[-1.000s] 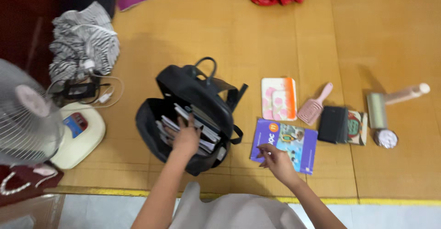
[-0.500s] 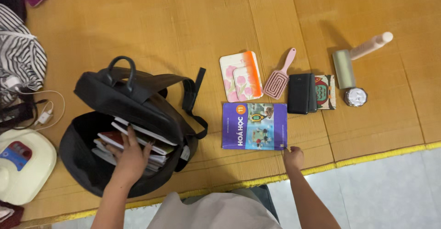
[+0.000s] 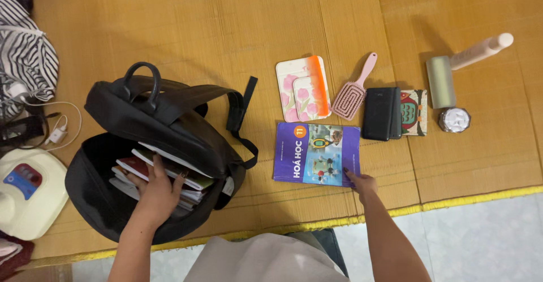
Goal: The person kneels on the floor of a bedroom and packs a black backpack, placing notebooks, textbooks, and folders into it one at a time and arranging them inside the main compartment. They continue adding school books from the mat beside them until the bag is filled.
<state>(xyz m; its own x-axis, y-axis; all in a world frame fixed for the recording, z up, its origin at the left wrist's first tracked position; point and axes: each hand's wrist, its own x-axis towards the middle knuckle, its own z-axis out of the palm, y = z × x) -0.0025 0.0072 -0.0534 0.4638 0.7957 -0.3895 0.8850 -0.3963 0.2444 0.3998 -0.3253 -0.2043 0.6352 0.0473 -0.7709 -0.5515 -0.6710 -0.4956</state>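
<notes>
a black backpack [image 3: 164, 129] was laid open on a woven straw mat [image 3: 226, 27], and it was taken as the landmark. the left hand [image 3: 155, 194] was placed inside its open mouth, fingers spread and curled loosely over a stack of notebooks [image 3: 164, 172] packed there; whether any single book was actually gripped could not be told. just right of the backpack a purple textbook [image 3: 317, 153] was laid flat on the mat. the right hand [image 3: 361, 183] was rested at the textbook's lower right corner, fingertips pressed on the cover, mostly open, with nothing clasped in it.

further right of the backpack, beyond the textbook's upper edge, a flowered card holder [image 3: 304, 88], a pink hairbrush [image 3: 352, 92], a black power bank [image 3: 382, 113] and a patterned pouch [image 3: 414, 112] were set in a row. a lint roller [image 3: 452, 73] and a small round silver jar [image 3: 454, 119] were laid furthest right. left of the backpack a striped cloth [image 3: 28, 61], a white cable [image 3: 56, 132] and a white appliance base [image 3: 28, 191] were seen.
</notes>
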